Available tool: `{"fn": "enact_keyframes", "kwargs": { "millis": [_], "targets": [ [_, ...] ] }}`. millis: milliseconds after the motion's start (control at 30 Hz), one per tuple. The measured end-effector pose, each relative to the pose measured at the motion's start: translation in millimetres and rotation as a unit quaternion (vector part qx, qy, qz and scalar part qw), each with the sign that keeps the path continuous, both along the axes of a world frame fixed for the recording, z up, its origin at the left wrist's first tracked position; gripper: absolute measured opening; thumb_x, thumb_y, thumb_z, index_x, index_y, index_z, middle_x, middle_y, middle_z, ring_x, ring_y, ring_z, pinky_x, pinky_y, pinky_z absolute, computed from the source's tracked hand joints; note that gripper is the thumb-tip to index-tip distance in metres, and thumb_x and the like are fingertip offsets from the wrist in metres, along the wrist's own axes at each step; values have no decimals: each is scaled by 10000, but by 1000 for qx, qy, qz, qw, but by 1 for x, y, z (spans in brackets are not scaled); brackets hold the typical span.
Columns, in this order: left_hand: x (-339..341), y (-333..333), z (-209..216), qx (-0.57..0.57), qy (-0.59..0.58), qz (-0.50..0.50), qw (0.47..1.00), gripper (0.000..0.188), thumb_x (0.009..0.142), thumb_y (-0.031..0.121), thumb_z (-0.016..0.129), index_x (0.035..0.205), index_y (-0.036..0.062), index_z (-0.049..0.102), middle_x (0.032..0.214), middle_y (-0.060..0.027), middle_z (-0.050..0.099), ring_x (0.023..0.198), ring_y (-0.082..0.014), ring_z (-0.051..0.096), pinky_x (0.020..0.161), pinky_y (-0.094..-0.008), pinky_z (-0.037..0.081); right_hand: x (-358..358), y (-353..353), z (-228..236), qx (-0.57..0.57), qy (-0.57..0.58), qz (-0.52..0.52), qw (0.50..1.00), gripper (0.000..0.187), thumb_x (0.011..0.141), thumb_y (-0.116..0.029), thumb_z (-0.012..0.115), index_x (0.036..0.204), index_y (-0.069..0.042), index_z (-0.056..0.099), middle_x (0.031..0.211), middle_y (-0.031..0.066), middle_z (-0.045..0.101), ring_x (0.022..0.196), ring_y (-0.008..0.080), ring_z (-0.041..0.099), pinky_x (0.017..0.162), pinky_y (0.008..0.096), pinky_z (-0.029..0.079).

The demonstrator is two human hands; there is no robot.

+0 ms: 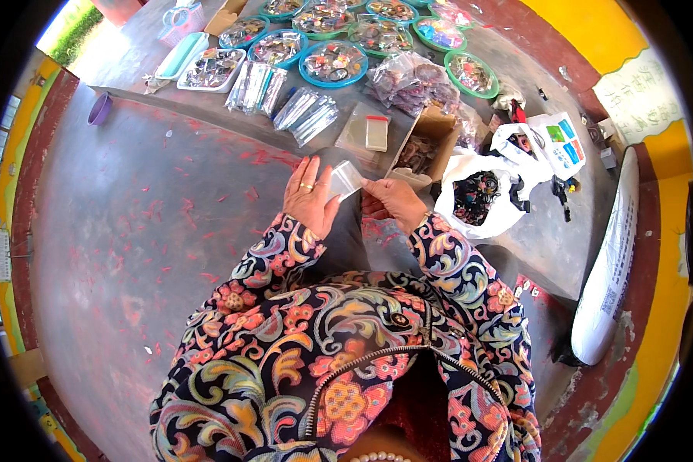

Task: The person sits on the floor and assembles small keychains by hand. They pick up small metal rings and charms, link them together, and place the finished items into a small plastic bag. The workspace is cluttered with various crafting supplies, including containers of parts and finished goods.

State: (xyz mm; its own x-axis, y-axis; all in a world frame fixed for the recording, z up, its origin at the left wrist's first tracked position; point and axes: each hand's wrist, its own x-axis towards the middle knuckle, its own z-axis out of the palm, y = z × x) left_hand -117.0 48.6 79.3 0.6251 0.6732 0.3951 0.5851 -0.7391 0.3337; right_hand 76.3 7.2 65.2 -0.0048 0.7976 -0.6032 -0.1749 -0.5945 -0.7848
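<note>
A small clear plastic bag (346,181) is stretched between my two hands, above my knee. My right hand (396,202) pinches its right edge between thumb and finger. Against its left side lies my left hand (309,196), fingers straight and pointing away, a ring on one of them; the thumb is near the bag's lower edge. Just beyond the hands, flat clear bags (352,139) lie on the ledge, and a smaller bag with a red strip (376,134) rests on them. To their right stands an open cardboard box (441,129) with brownish packed items inside.
Blue and green basins (333,80) of small items fill the far ledge. Wrapped bundles (306,117) lie nearer, beside a heap of filled bags (414,81). An open white plastic bag (508,215) holds dark beaded items. A purple bowl (100,109) stands far left.
</note>
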Motion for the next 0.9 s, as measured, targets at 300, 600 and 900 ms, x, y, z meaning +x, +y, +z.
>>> {"fn": "enact_keyframes", "kwargs": {
  "millis": [300, 600, 900],
  "targets": [
    [-4, -8, -27, -69, 51, 29, 996, 540, 777, 122, 486, 1256, -36, 295, 1288, -227, 301, 1200, -349, 300, 984, -378, 271, -27, 8, 1, 27, -41, -101, 994, 233, 754, -246, 624, 684, -29, 573, 611, 41, 574, 493, 106, 548, 436, 210, 400],
    [-3, -15, -30, -46, 23, 41, 998, 567, 753, 100, 521, 1252, -44, 293, 1279, -239, 308, 1193, -354, 312, 981, -380, 278, -28, 8, 4, 43, -131, -72, 988, 269, 743, -253, 622, 669, 4, 591, 586, 54, 586, 486, 98, 557, 433, 220, 416],
    [-10, -22, -29, -54, 13, 33, 998, 568, 748, 100, 538, 1246, -41, 303, 1273, -232, 321, 1185, -356, 321, 967, -384, 293, -38, -4, 22, 212, -435, -18, 875, 161, 706, -199, 618, 748, -45, 597, 696, 114, 596, 654, 271, 584, 587, 345, 453]
  ]
}}
